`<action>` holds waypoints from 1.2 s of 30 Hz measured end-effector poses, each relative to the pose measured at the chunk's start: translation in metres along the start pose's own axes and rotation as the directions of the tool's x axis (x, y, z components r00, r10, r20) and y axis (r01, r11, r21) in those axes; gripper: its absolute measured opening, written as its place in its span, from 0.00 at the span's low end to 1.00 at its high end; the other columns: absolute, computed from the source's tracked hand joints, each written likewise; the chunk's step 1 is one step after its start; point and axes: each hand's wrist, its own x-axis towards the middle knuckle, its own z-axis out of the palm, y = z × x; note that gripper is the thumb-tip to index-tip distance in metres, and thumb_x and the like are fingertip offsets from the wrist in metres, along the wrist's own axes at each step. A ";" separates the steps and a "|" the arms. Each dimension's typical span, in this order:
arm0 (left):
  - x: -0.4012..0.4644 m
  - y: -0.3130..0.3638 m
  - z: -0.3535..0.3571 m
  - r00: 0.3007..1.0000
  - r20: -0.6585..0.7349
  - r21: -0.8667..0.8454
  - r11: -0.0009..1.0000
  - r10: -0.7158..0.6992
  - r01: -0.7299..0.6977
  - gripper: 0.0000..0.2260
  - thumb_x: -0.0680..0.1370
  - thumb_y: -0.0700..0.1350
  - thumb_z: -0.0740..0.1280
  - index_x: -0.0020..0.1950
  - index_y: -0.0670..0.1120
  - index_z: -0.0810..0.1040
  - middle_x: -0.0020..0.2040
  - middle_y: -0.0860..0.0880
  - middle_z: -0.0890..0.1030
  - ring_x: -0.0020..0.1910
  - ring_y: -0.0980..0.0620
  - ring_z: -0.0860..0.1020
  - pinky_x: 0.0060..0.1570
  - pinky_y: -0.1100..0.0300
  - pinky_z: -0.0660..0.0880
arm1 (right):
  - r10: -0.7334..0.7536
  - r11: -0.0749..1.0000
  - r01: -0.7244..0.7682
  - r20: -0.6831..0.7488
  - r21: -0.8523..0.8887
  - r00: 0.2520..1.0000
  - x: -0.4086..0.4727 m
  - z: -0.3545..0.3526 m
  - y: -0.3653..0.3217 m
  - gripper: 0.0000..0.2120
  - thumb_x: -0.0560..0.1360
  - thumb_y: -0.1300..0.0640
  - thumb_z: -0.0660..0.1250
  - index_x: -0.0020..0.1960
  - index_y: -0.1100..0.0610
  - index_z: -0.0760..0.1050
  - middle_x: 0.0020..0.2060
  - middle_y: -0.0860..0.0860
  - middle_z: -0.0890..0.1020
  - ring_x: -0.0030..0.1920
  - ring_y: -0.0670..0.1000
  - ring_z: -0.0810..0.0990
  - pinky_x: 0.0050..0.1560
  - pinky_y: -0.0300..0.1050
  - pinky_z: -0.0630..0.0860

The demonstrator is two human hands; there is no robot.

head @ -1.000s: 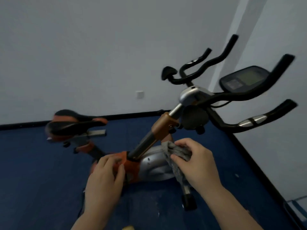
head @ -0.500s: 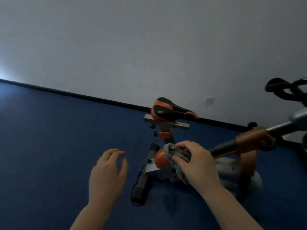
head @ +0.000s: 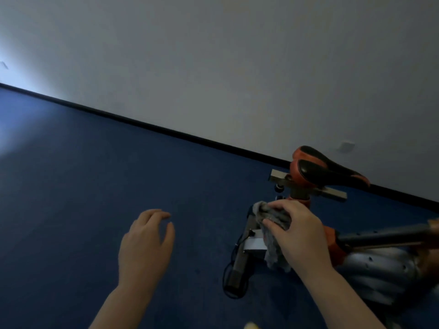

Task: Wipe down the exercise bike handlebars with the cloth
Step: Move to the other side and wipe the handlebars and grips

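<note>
My right hand (head: 300, 236) grips a bunched grey cloth (head: 273, 216), whose loose end hangs down in front of the bike's rear frame. My left hand (head: 145, 248) hovers over the blue floor with fingers spread and nothing in it. The exercise bike (head: 370, 269) sits at the right edge; only its black and orange saddle (head: 325, 172), the seat post, the silver flywheel cover and the slanted stem tube (head: 384, 237) show. The handlebars are out of the frame.
Dark blue floor (head: 107, 186) spreads out to the left and ahead. A grey wall with a black skirting board (head: 166, 130) runs diagonally behind. The bike's rear foot bar (head: 240, 267) lies on the floor with a black cable looped around it. A wall socket (head: 347, 146) sits above the saddle.
The view has swung left, so the handlebars and console have left the frame. My left hand came off the bike frame and now hangs free. My right hand still holds the cloth.
</note>
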 end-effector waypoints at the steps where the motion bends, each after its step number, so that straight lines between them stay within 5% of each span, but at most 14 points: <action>1: 0.010 0.000 0.004 1.000 0.011 -0.004 1.000 0.007 -0.007 0.10 0.77 0.48 0.63 0.57 0.49 0.78 0.59 0.55 0.76 0.42 0.51 0.77 0.47 0.53 0.74 | -0.003 1.000 0.003 0.001 -0.010 1.000 0.009 0.005 0.001 0.13 0.67 0.59 0.75 0.49 0.49 0.77 0.44 0.42 0.78 0.45 0.41 0.75 0.43 0.27 0.67; 6: 0.068 0.009 0.027 0.998 0.016 -0.031 0.998 0.064 -0.063 0.10 0.77 0.48 0.63 0.56 0.49 0.78 0.58 0.55 0.76 0.51 0.53 0.77 0.49 0.53 0.74 | 0.007 1.000 -0.007 -0.010 -0.015 1.000 0.061 0.024 0.009 0.12 0.67 0.59 0.75 0.48 0.50 0.78 0.44 0.43 0.79 0.46 0.42 0.76 0.44 0.27 0.67; 11: 0.140 0.015 0.034 0.996 0.015 0.029 0.996 0.088 -0.089 0.09 0.77 0.49 0.63 0.55 0.50 0.78 0.58 0.56 0.76 0.40 0.52 0.76 0.46 0.53 0.75 | 0.022 1.000 -0.022 -0.022 0.016 1.000 0.125 0.040 0.020 0.13 0.67 0.59 0.75 0.48 0.48 0.77 0.43 0.41 0.78 0.45 0.41 0.75 0.45 0.29 0.68; 15: 0.198 0.021 0.048 0.997 -0.018 -0.018 0.997 0.078 -0.079 0.09 0.77 0.49 0.63 0.55 0.50 0.78 0.57 0.55 0.76 0.47 0.53 0.77 0.47 0.52 0.75 | 0.014 1.000 -0.014 -0.019 0.016 1.000 0.180 0.057 0.023 0.12 0.67 0.59 0.75 0.48 0.49 0.77 0.44 0.43 0.78 0.46 0.44 0.77 0.46 0.38 0.73; 23: 0.310 0.008 0.089 0.995 0.061 -0.052 0.996 0.081 -0.078 0.09 0.77 0.50 0.62 0.55 0.51 0.78 0.57 0.56 0.76 0.51 0.54 0.76 0.48 0.53 0.75 | 0.065 0.997 -0.064 0.018 -0.032 0.998 0.280 0.106 0.014 0.11 0.69 0.57 0.75 0.49 0.49 0.78 0.45 0.42 0.78 0.46 0.44 0.76 0.46 0.37 0.72; 36: 0.558 0.058 0.158 0.868 0.262 -0.139 0.906 0.422 -0.399 0.09 0.77 0.48 0.62 0.55 0.49 0.78 0.58 0.54 0.77 0.52 0.51 0.77 0.50 0.51 0.74 | 0.379 0.912 -0.407 -0.284 -0.046 0.881 0.417 0.145 0.021 0.12 0.68 0.59 0.75 0.49 0.49 0.78 0.45 0.41 0.78 0.45 0.42 0.76 0.42 0.27 0.67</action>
